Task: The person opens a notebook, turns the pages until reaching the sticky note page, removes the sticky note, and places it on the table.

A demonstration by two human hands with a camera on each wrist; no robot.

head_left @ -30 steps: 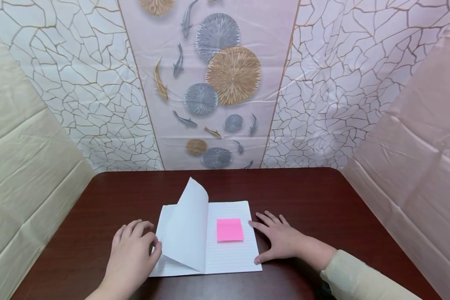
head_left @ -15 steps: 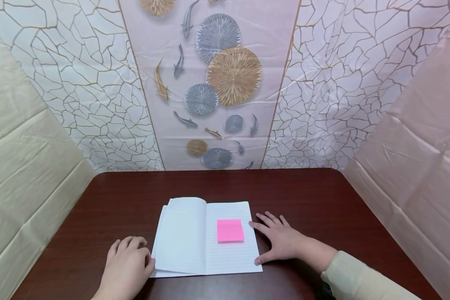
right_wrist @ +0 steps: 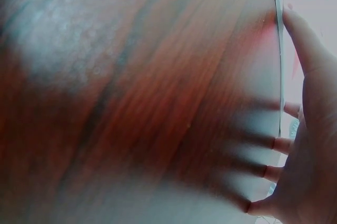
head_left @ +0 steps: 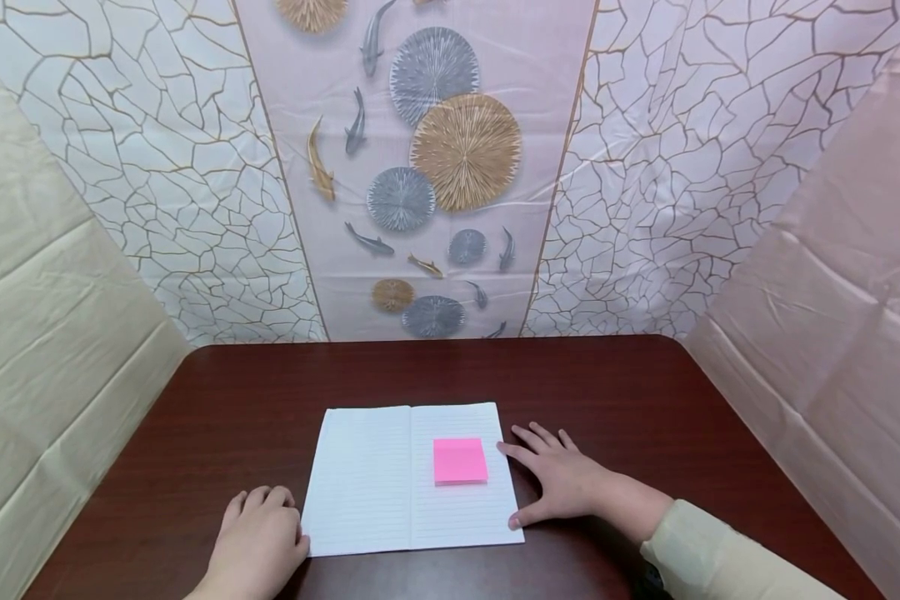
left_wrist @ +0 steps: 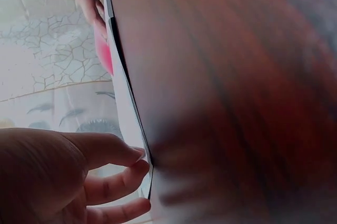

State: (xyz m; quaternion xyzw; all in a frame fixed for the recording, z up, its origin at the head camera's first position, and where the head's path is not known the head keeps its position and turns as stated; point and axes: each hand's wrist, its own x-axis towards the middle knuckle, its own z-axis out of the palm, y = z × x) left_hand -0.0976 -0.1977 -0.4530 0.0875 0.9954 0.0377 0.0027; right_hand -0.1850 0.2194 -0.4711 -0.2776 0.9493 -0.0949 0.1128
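Observation:
A lined notebook (head_left: 356,483) lies open and flat on the dark wooden table, with a pink sticky note pad (head_left: 460,461) on its right page. My left hand (head_left: 257,542) rests at the notebook's lower left corner, thumb right at the edge, other fingers loosely bent on the table. In the left wrist view, thumb and index finger (left_wrist: 118,182) come close together beside the notebook's thin edge. My right hand (head_left: 562,479) is spread at the right side; its thumb and index fingertip touch the right page's edge, and the other fingers rest on the table.
The reddish-brown table (head_left: 607,383) reaches back to a patterned wall covering (head_left: 435,208) with fish and round shapes. Pale fabric panels (head_left: 67,333) stand along the left and right sides.
The raised page has turned over to the left and now lies flat, showing lined paper. My left hand has moved slightly down and toward me; my right hand has stayed in place.

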